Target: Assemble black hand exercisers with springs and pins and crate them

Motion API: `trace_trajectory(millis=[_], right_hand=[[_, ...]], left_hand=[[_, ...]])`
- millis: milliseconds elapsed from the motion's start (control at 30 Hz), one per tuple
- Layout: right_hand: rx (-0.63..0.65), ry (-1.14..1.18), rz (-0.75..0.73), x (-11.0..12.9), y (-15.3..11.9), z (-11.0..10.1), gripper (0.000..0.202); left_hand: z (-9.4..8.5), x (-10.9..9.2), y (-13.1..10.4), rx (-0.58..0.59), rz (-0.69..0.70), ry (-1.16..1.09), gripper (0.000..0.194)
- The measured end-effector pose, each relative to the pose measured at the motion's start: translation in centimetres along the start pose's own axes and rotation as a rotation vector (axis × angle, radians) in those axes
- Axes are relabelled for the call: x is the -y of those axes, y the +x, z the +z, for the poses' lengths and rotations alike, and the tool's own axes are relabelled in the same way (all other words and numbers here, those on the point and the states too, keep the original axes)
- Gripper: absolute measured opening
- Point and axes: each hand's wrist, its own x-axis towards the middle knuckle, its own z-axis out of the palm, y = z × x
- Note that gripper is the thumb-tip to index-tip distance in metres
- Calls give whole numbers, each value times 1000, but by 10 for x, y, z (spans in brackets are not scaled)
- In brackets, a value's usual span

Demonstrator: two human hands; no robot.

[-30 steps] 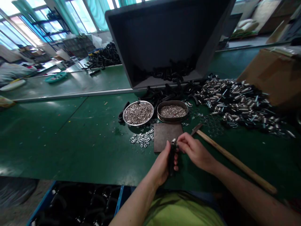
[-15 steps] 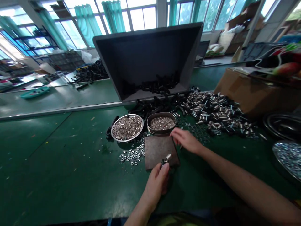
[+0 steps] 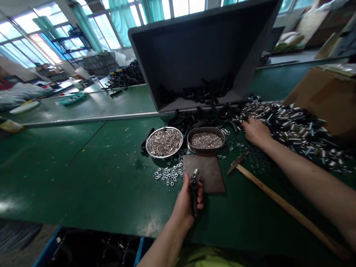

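Note:
My left hand (image 3: 187,200) is wrapped round a black handle with a metal fitting (image 3: 194,182) on top, held upright over the near edge of a dark metal plate (image 3: 207,172). My right hand (image 3: 257,131) reaches to the left edge of a heap of metal-and-black parts (image 3: 294,126); its fingertips are bent down among the pieces, and whether they grip one is hidden. Between my forearms a hammer (image 3: 267,191) lies on the green table, its head by the plate's right side.
Behind the plate stand a round dish of small pins (image 3: 164,142) and an oval tin (image 3: 205,140). Loose nuts (image 3: 168,175) lie left of the plate. A big grey bin (image 3: 200,55) lies tipped behind black handles, and a cardboard box (image 3: 322,100) stands at the right.
My right hand has moved from beside the plate up and right to the heap. The hammer now shows fully. In my left hand the black handle is now visible. The view has shifted left.

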Motion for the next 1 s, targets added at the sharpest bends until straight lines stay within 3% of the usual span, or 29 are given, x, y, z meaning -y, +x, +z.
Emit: trace_trajectory(millis=[200, 433, 533, 633, 767, 867, 1000], right_hand=[[103, -36, -52, -5, 0, 3, 28], [61, 37, 67, -11, -6, -16, 25], [-6, 97, 69, -7, -23, -33, 25], [-102, 261, -12, 21, -63, -53, 26], [-164, 821, -337, 85, -136, -75, 16], [-251, 877, -559, 124, -172, -81, 9], [-390, 840, -640, 144, -185, -76, 14]], left_hand=[[5, -5, -1, 77, 0, -231, 35], [-3, -1, -8, 128, 81, -324, 30], [-2, 0, -10, 134, 101, -345, 28], [0, 1, -10, 142, 107, -355, 27], [6, 5, -9, 145, 107, -347, 26], [8, 9, -10, 125, 140, -344, 25], [7, 12, -11, 68, 214, -349, 24]])
